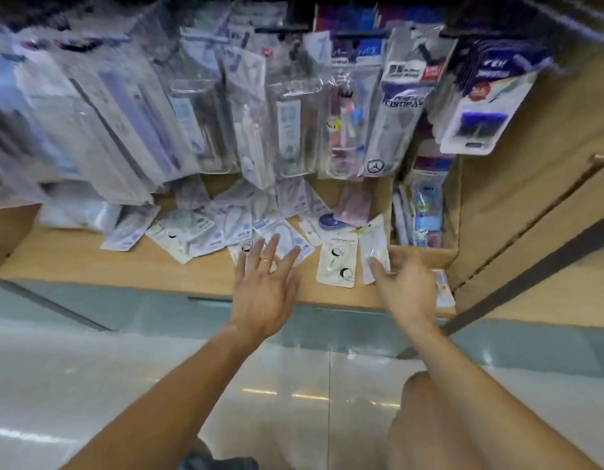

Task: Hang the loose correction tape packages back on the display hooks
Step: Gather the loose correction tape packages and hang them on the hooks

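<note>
Several loose white correction tape packages (192,232) lie scattered on the wooden shelf (90,262) below rows of hanging packs (287,117) on display hooks. My left hand (263,286) hovers flat with fingers spread over the nearest packages (290,239), holding nothing. My right hand (407,283) reaches to a clear narrow package (373,245) at the shelf's right; its fingertips touch the package's lower edge, and whether they grip it is hard to tell. Between the hands lies a cream package (337,262). Another small pack (443,290) shows under my right hand.
A cardboard box (426,254) with blue and white items stands at the shelf's right end. A wooden side panel (531,184) closes the right side. Hanging packs overhang the back of the shelf. My knee (429,418) and the tiled floor (90,368) are below.
</note>
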Motion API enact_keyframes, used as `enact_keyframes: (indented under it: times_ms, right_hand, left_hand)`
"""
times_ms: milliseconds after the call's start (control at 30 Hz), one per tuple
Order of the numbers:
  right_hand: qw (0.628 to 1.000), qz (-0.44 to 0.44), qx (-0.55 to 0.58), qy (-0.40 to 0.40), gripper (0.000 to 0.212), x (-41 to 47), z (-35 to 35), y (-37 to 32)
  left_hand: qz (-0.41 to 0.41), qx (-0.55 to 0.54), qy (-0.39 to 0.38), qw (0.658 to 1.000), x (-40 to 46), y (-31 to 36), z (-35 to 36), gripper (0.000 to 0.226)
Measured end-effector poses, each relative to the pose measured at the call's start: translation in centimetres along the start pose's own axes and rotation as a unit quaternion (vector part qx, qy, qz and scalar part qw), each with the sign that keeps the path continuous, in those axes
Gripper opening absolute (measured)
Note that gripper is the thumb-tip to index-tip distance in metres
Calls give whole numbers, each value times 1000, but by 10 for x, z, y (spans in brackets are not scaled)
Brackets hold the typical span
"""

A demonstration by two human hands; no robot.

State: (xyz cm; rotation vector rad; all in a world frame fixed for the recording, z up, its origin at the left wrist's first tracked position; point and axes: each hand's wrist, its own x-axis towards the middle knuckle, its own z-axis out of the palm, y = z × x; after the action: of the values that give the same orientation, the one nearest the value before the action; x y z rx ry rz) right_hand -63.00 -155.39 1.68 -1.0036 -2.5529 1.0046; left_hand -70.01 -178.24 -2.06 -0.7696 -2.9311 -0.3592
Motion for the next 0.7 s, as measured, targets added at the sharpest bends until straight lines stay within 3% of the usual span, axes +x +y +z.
enact_keyframes:
  times_ms: [133,267,433,600,700]
  right_hand:
    - [998,-17,31,47,25,11,33,8]
    - [997,22,72,30,33,3,52,-6]
    - [993,76,95,3,35,0,71,-21]
    - [998,40,-36,20,36,-9,77,-22]
    - [990,0,-132,47,41,-17,75,-20]
  left_hand:
    - [-33,13,-19,999,1,-11,33,57]
    - [-22,-4,-42,999,-2,-24,34,60]
    - [-38,-33,-38,998,2,-51,19,48]
    - [-23,-29,-39,999,4,-60,22,46]
    - [-26,-6,4,1000,4,-56,26,50]
